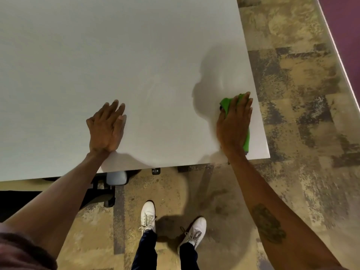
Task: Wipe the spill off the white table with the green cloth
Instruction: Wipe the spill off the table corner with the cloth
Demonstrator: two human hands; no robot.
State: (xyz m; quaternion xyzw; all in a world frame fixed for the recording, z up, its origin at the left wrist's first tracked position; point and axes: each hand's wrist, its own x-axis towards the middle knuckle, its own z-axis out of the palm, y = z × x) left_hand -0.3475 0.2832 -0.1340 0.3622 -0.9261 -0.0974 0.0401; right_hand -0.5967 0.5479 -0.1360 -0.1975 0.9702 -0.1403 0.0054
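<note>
The white table (116,55) fills the upper left of the head view. My right hand (234,123) presses flat on the green cloth (226,104) near the table's front right corner; the cloth shows beyond my fingers and along the hand's right side (247,141). My left hand (106,127) lies flat on the table near its front edge, fingers together, holding nothing. Faint streaks (152,90) show on the surface between the hands. I cannot make out a distinct spill.
The table's right edge (253,84) and front edge (175,164) are close to the cloth. A chair base with castors (109,191) stands under the front edge. My white shoes (148,215) stand on patterned carpet. A purple wall (346,26) runs at the far right.
</note>
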